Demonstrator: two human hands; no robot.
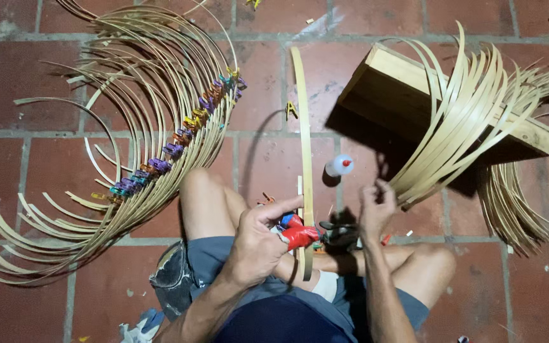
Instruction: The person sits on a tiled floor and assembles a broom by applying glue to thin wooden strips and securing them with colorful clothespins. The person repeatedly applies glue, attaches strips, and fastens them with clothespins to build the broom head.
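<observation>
I sit on a red tile floor with my knees up. My left hand (258,238) grips a red clamp (300,235) against a long curved bamboo strip (304,140) that runs away from me. My right hand (373,209) is raised beside it, fingers pinching the near ends of a bundle of bent bamboo strips (471,121) on the right. A small white glue bottle with a red cap (339,166) stands on the floor between the strip and that bundle.
At left lies a big fan of arched bamboo strips (141,127) held by a row of coloured clips (179,140). A wooden box (408,95) sits under the right bundle. A yellow clip (291,110) and scraps lie on the tiles.
</observation>
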